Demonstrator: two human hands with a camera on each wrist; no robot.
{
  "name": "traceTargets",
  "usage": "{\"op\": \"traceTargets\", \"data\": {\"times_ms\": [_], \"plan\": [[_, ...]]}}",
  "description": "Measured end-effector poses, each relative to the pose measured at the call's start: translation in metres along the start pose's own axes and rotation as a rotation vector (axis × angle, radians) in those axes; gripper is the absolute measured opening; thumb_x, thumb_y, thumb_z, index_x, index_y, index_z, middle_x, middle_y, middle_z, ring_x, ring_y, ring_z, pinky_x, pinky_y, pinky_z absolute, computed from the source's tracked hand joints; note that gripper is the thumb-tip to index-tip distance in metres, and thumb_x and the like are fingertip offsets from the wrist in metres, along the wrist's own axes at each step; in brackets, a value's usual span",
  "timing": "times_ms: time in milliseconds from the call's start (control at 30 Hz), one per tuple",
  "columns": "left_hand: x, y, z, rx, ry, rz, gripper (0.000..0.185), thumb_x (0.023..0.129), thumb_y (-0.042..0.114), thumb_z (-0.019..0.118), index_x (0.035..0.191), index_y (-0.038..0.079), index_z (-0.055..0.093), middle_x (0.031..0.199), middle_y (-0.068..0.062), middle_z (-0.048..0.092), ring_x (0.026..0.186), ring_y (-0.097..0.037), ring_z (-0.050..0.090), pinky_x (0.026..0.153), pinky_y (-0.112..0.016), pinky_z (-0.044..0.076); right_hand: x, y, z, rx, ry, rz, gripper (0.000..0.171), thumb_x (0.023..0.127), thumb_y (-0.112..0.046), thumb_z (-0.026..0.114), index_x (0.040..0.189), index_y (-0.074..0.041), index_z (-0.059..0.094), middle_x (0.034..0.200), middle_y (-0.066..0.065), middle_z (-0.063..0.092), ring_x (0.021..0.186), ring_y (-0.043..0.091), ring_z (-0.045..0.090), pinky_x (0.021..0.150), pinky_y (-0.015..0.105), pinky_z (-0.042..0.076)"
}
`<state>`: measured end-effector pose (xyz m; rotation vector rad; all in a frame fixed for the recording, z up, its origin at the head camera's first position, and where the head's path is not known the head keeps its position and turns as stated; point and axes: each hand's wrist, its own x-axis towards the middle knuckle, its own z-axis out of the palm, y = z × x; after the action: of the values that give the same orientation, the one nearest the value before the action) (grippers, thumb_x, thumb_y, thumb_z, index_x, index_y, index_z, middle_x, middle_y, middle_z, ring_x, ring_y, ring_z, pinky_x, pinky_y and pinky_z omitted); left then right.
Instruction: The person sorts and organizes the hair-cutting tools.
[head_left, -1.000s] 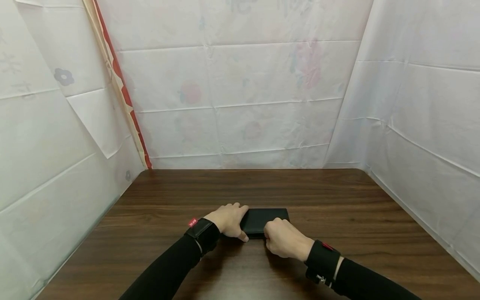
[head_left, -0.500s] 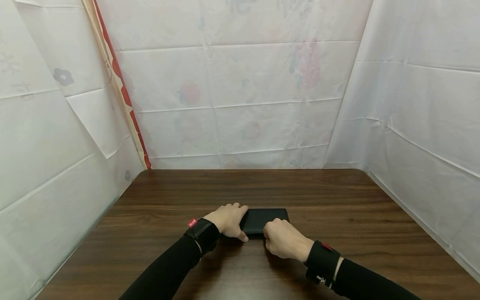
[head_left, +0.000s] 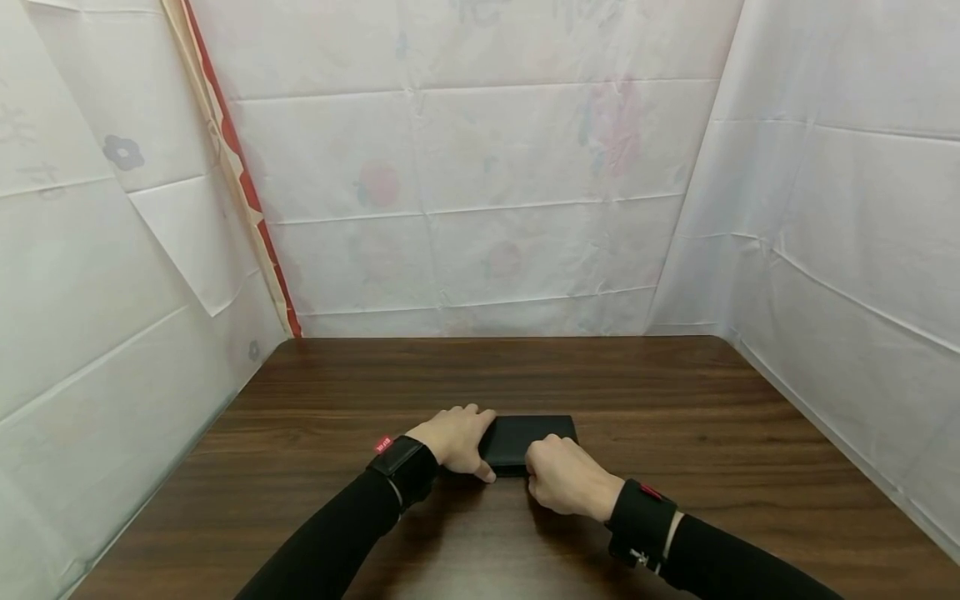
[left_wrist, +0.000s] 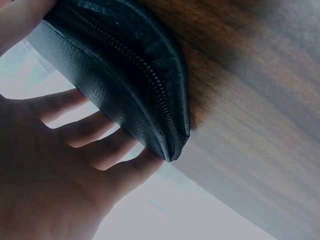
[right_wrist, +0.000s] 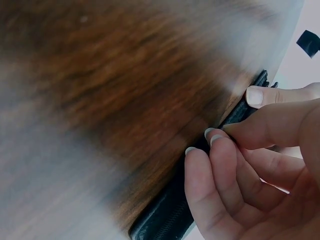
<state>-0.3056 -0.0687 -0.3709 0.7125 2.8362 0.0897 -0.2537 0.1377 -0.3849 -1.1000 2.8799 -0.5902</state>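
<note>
Much of the black zippered pouch (head_left: 528, 437) is covered: from the head view only its far top face shows between the two hands, and its near edge is hidden behind the knuckles. It lies flat on the brown wooden bench (head_left: 675, 417), near the front and about midway across. The left hand (head_left: 456, 439) holds the pouch's left end, fingers curled over the top and thumb along the near side; the left wrist view shows the fingers (left_wrist: 95, 135) wrapped under the zipper edge. The right hand (head_left: 566, 482) pinches at the near edge, fingertips (right_wrist: 215, 137) bunched on the zipper line (the pull itself cannot be made out, and that view is blurred across the wood).

Against the frames a second and half a second ago, hands and pouch sit almost exactly as they did; the right hand has edged only slightly leftward.

White creased sheeting (head_left: 480, 183) walls in the bench on three sides, with a red-edged strip (head_left: 247, 192) at the left rear corner. Black sleeves and dark wrist straps (head_left: 641, 525) cover both forearms.
</note>
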Motion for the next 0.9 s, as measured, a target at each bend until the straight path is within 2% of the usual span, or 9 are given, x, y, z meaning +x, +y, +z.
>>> {"op": "traceTargets", "data": {"times_ms": [367, 900], "plan": [[-0.0006, 0.0005, 0.0004, 0.006, -0.001, -0.003, 0.094, 0.079, 0.054, 0.084, 0.154, 0.013, 0.044, 0.151, -0.015, 0.047, 0.136, -0.035, 0.048, 0.11, -0.049, 0.041, 0.0007, -0.0007, 0.002, -0.003, 0.013, 0.005, 0.041, 0.089, 0.004, 0.064, 0.057, -0.018, 0.05, 0.048, -0.012, 0.028, 0.039, 0.001, 0.027, 0.042, 0.018, 0.022], [0.0013, 0.0007, 0.0009, 0.006, -0.006, -0.011, 0.095, 0.079, 0.054, 0.084, 0.155, 0.014, 0.042, 0.151, -0.014, 0.047, 0.136, -0.033, 0.048, 0.11, -0.048, 0.041, 0.001, 0.0004, 0.0008, 0.024, 0.003, 0.004, 0.034, 0.089, 0.003, 0.064, 0.062, -0.016, 0.06, 0.049, -0.011, 0.036, 0.04, 0.001, 0.032, 0.044, 0.019, 0.026]]}}
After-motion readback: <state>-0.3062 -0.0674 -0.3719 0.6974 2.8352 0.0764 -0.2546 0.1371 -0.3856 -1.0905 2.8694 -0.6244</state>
